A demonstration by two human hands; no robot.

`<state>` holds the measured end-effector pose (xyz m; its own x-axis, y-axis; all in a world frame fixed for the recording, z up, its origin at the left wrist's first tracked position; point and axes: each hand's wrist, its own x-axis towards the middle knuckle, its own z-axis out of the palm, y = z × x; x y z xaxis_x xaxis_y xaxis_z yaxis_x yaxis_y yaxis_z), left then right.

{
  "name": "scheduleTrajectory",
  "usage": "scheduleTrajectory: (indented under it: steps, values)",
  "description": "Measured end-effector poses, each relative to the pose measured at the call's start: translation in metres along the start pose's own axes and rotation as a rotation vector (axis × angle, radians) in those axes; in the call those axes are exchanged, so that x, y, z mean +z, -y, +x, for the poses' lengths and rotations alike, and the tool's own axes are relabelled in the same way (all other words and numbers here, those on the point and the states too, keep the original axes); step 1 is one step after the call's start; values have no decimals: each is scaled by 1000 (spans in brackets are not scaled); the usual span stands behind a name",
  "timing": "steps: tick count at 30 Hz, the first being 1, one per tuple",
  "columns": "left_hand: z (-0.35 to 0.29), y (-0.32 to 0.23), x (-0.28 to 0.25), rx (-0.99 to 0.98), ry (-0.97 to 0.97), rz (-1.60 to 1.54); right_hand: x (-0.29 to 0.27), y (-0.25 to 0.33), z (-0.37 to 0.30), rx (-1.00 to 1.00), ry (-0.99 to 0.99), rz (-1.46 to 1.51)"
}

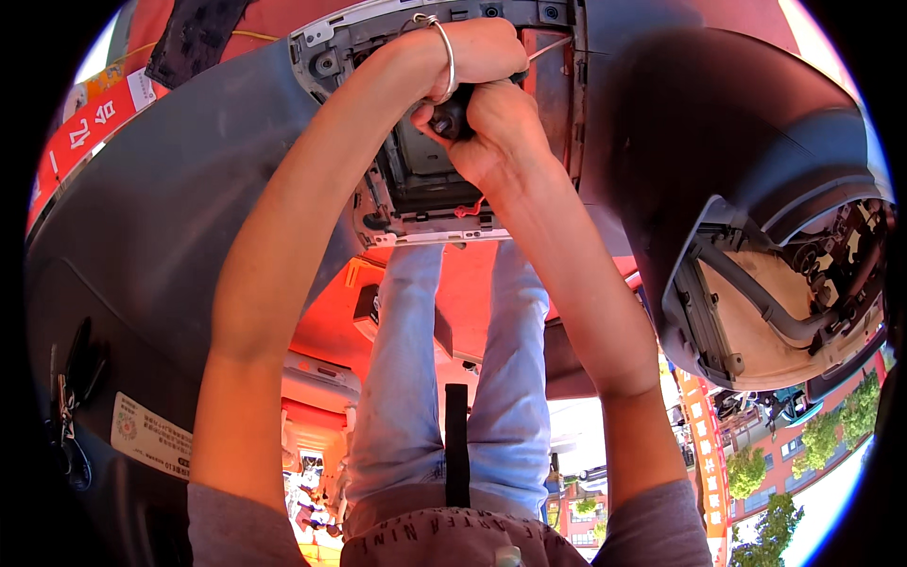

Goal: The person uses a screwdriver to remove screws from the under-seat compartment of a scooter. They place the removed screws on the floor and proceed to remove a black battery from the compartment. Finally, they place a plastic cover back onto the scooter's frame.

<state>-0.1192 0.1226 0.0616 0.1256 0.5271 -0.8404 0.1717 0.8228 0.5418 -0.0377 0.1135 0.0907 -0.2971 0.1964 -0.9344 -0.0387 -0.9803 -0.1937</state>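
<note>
Both my arms reach up to a rectangular opening with a metal-edged frame in a dark grey car dashboard. My left hand, with a silver bangle at its wrist, is closed in a fist over the opening. Just below, my right hand is wrapped round a black rounded handle, most of it hidden in the palm. A thin light rod sticks out to the right of my left fist. Whether rod and handle are one tool, I cannot tell. What my left fingers grip is hidden.
At right, a dark hood rises over another opening with bare bracketry. Dark-handled tools and a pale label are at far left. A red wire shows at the opening's lower edge. A dark box is beside my legs.
</note>
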Motion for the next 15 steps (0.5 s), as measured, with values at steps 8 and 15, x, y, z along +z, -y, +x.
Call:
scheduleTrajectory:
  steps: [8,15]
  values:
    - [11,47,-11,241,7,-94,27,-60,50,-296,-336,191]
    - [10,44,-65,126,115,5,90,-38,58,109,-590,-225]
